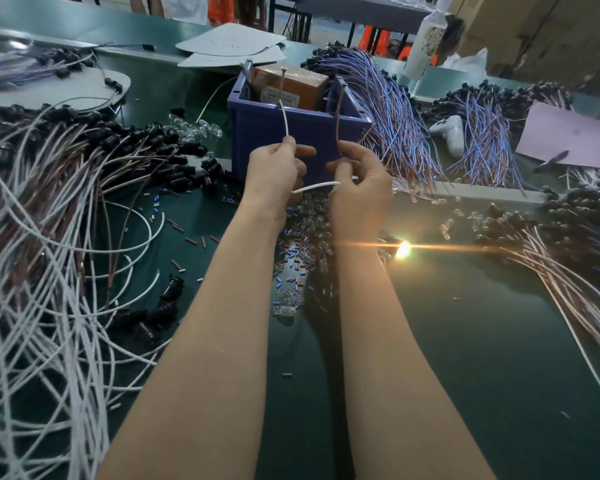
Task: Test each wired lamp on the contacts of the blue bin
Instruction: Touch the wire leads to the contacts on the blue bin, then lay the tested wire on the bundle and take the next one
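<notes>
The blue bin [267,133] stands at the middle of the green table, with two upright metal contact pins, the left pin [283,81] and the right pin [342,95]. My left hand [274,171] pinches a white wire [284,119] whose end reaches up to the left pin. My right hand [359,181] pinches a brown wire [338,129] that rises to the right pin. A white loop [317,186] of the same lamp's lead runs between my hands. A lamp [402,249] glows brightly on the table to the right of my right wrist.
A brown box [291,83] sits inside the bin. White and brown wired lamps [49,237] pile on the left; blue-wired bundles [395,109] lie behind and to the right. Loose glass bulbs and sleeve bits [302,244] litter the table under my wrists. A bottle [425,43] stands at the back.
</notes>
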A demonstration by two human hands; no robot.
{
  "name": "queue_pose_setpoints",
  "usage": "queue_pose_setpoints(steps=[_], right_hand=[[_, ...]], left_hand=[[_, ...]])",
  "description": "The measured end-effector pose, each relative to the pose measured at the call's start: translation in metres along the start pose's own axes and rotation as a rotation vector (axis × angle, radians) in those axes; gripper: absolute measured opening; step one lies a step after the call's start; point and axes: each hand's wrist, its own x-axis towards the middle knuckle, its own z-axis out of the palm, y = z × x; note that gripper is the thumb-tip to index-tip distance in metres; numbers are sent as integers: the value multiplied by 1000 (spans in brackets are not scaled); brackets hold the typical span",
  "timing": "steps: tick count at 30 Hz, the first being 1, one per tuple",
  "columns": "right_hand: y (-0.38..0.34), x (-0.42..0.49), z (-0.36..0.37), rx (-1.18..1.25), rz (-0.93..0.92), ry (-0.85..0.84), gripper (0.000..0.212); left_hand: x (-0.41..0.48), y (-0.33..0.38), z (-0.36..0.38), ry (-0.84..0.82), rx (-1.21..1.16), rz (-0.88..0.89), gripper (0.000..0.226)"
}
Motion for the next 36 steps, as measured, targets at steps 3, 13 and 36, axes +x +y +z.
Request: queue_pose_setpoints(steps=[3, 13, 36], right_hand=[[1, 0, 0, -2, 11, -6, 24], [-7, 1, -31, 128, 191, -392, 74], [-23, -2, -178, 1067, 376, 543, 28]], left_hand=[[0, 0, 0, 1, -7, -3, 37], [-20, 47, -5, 39, -359, 174, 34], [-103, -27, 154, -481, -184, -388, 40]])
